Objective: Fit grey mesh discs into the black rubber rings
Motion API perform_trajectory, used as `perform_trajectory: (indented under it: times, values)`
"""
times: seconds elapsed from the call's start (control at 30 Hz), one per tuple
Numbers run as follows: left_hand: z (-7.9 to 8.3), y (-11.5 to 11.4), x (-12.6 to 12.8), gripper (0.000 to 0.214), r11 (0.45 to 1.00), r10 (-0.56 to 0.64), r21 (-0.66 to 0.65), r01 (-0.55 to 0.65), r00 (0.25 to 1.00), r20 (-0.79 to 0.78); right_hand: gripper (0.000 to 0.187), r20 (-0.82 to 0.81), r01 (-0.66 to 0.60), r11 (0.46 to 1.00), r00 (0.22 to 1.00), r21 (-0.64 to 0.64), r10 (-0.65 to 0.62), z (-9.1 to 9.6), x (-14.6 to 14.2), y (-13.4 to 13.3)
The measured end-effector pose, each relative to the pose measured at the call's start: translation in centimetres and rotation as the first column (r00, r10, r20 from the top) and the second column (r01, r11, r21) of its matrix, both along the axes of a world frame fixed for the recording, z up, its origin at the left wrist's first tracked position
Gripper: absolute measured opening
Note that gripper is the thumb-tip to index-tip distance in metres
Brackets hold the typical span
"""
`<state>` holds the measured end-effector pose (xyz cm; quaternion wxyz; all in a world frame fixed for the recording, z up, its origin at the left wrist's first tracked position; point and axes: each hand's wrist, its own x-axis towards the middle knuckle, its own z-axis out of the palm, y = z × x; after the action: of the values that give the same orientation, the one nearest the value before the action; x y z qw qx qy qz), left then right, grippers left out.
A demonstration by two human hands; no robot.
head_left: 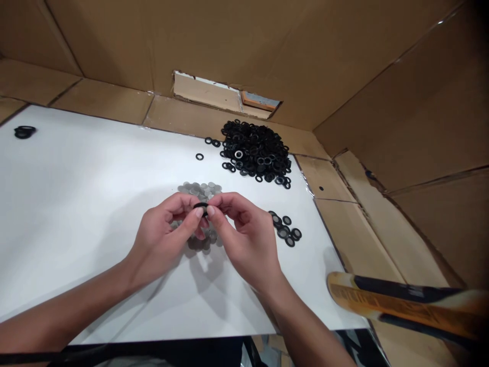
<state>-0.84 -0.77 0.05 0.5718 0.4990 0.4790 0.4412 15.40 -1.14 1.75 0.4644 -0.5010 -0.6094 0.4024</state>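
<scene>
Both hands meet over the middle of the counter (76, 204), above a heap of grey discs (198, 245). The fingers of the left hand (162, 232) pinch a black ring (199, 205) from one side; the fingers of the right hand (246, 234) grip it from the other, thumb pressed to its rim. Whether a disc is seated in the ring cannot be told.

A mound of black rings (255, 148) occupies the far right corner of the counter. A group of rings with grey centres (284, 230) lies just beside the right hand, toward the right edge. A yellow and black cylinder (397, 306) overlaps the right edge, close to the near right corner.

Caution: uneven thumb pressure could tilt the small ring and make it slip from the fingers. If dropped, it would probably land among the discs. A rightward sweep of the right hand could scatter the grey-centred group; a wide swing of the right forearm might knock the cylinder.
</scene>
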Motion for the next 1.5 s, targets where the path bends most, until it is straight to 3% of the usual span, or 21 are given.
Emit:
perform_trajectory:
  times: [0.33, 0.67, 0.83, 1.27, 1.5]
  values:
    - [0.1, -0.1, 0.0, 0.015, 0.999, 0.041, -0.005, -0.041, 0.999, -0.018, 0.005, 0.035, 0.010, 0.998, 0.999, 0.059, -0.012, -0.3, -0.2, -0.1]
    - [0.2, 0.1, 0.0, 0.011, 0.998, 0.058, 0.013, -0.057, 0.997, -0.049, 0.008, 0.055, -0.007, 1.000, 0.998, -0.005, 0.007, -0.2, 0.2, 0.2]
    - [0.1, 0.1, 0.0, 0.012, 1.000, 0.026, 0.014, -0.025, 0.998, -0.055, 0.011, -0.030, -0.077, 0.996, 0.997, -0.054, 0.075, -0.4, -0.1, 0.0]
    - [-0.3, -0.3, 0.3, 0.009, 0.991, 0.087, 0.104, -0.084, 0.996, -0.023, 0.014, -0.064, -0.058, 0.998, 0.996, -0.034, 0.055, -0.8, -1.3, -0.6]
    - [-0.1, 0.0, 0.3, 0.011, 0.994, 0.106, 0.028, -0.107, 0.994, 0.031, 0.008, -0.029, -0.084, 0.995, 0.996, -0.056, 0.082, -1.0, -0.7, -0.1]
